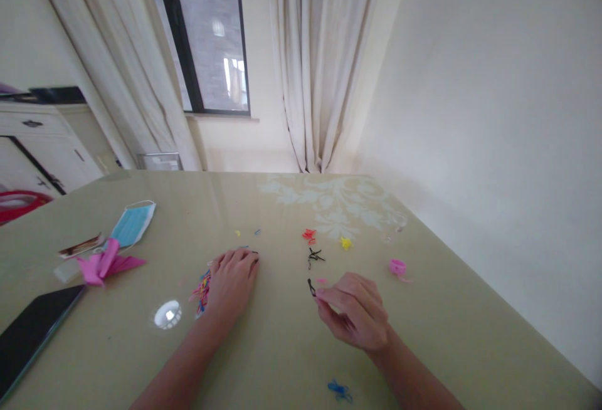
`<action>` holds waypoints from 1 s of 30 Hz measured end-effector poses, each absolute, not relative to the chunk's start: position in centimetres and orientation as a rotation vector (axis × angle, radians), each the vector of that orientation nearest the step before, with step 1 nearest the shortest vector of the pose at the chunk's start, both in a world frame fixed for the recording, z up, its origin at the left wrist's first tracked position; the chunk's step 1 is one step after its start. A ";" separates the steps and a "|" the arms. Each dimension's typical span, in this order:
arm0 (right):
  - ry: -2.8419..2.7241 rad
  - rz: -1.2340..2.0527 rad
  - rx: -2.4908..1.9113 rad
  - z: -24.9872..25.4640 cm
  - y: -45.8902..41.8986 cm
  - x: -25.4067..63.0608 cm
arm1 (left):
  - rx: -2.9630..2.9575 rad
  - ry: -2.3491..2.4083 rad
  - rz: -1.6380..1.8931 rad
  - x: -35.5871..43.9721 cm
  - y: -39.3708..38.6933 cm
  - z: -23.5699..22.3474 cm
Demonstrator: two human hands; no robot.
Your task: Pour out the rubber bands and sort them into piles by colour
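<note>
My right hand (355,310) pinches a small black rubber band (311,287) between thumb and forefinger, just above the table. Behind it lies a little heap of black rubber bands (314,256), with red bands (309,235) and yellow bands (345,243) farther back. A pink band (321,281) shows near my right fingertips. My left hand (235,275) rests palm down, fingers stretched out, partly covering a mixed pile of coloured rubber bands (203,294). A dark bit (254,252) shows by its fingertips, too small to make out.
Blue bands (339,390) lie near the front edge and a pink band bundle (397,267) to the right. On the left are a pink folded paper bird (106,264), a blue face mask (134,224) and a dark tablet (37,328). A wall borders the table's right side.
</note>
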State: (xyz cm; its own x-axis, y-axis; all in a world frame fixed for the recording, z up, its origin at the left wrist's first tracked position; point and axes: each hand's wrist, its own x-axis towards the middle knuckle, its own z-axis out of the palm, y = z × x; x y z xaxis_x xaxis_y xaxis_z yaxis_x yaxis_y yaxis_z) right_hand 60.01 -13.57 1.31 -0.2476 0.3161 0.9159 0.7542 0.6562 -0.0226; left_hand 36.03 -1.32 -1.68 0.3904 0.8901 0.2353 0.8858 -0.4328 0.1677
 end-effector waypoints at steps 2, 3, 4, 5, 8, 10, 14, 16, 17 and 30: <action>-1.792 -0.509 -0.867 1.7 -13.6 60.1 | 2.607 1.665 0.447 36.1 -1.3 -1.7; -1.761 -0.482 -0.892 1.8 -13.4 60.1 | 2.612 1.662 0.449 36.2 -1.3 -1.7; -1.726 -0.443 -0.926 1.8 -13.2 60.2 | 2.619 1.658 0.455 36.2 -1.3 -1.7; -1.694 -0.392 -0.976 1.7 -12.8 60.4 | 2.623 1.655 0.463 36.2 -1.4 -1.7; -1.632 -0.174 -1.197 0.7 -11.2 61.1 | 2.610 1.657 0.485 36.2 -1.4 -1.5; -1.629 -0.033 -1.350 -0.4 -9.9 61.7 | 2.582 1.654 0.521 36.2 -1.4 -1.5; -1.665 0.119 -1.509 -2.4 -8.0 62.6 | 2.402 1.573 0.745 36.3 -1.0 -1.6; -1.667 0.138 -1.565 -3.1 -7.5 62.9 | 2.214 1.457 0.893 36.4 -0.7 -1.8; -1.661 0.136 -1.592 -3.5 -7.3 63.1 | 2.109 1.399 0.950 36.4 -0.6 -1.9; -1.587 0.247 -1.392 -1.4 -9.0 61.0 | 1.674 1.123 1.202 37.4 -1.5 -1.1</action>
